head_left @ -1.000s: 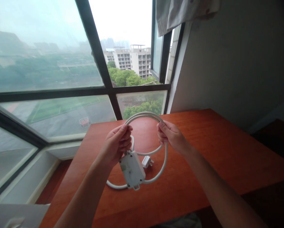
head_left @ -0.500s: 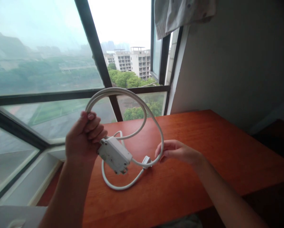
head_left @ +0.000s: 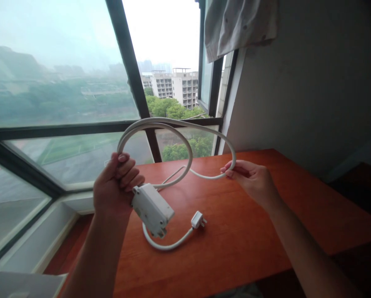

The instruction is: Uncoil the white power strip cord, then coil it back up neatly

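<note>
My left hand is closed around a bundle of white power cord, which loops up over the tabletop. A white box-shaped power strip, seen at its end, hangs tilted just right of that fist. My right hand pinches the outer loop of the cord between thumb and fingers. Below the loops, the three-pin plug lies near the middle of the table, its pins facing right. Part of the cord behind the power strip is hidden.
The reddish-brown wooden table stretches under both hands to the window with dark frames. One window pane at the right is swung open. A light curtain hangs above it, beside a grey wall.
My right hand has closed on the cord and drawn its loop up and to the right, widening it. The left hand keeps its grip. The plug now shows clear of the cord.
</note>
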The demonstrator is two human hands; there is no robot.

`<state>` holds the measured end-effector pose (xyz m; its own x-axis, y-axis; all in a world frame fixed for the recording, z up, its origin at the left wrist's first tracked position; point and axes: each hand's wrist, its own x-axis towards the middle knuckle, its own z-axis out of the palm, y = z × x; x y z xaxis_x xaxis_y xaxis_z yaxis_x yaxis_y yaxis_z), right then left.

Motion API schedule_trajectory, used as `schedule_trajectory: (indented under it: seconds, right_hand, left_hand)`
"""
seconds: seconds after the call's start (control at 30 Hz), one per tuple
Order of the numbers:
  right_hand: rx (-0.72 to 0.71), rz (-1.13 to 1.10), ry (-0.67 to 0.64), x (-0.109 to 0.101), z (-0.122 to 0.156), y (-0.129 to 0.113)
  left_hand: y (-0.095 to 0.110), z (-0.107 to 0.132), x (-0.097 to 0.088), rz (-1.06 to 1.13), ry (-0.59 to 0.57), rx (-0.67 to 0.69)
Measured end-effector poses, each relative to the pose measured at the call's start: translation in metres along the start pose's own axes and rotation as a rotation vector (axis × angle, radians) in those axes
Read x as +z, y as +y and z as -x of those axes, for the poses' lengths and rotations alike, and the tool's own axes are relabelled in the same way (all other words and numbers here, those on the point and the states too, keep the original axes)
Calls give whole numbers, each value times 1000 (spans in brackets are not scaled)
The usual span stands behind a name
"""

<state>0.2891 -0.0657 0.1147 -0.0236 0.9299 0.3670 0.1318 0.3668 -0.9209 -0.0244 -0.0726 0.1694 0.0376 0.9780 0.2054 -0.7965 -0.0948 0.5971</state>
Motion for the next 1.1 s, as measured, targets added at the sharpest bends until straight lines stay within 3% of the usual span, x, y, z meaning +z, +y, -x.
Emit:
schedule_trajectory:
  seconds: [0.23, 0.5, 0.63, 0.8, 0.93, 1.1]
  right_hand:
    - [-386, 668, 361, -11, -9, -18]
    - [-624, 1000, 523, -16, -10, -20]
    - [-650, 1054, 546, -24, -22, -20]
    - [-615, 1167, 511, -41, -66, -23]
    - [-619, 1284, 434, -48, -100, -33]
    - [-671, 1400, 371, -51, -122, -52]
  left_hand:
    - [2, 13, 8, 32, -22, 0]
    - [3, 14, -7, 9, -106, 13]
    - [1, 17, -12, -1, -120, -17]
    - [-5, 23, -13, -112, -117, -85]
    - [-14, 19, -21, -218, -72, -83]
    - [-25, 8, -35, -290, 18, -33]
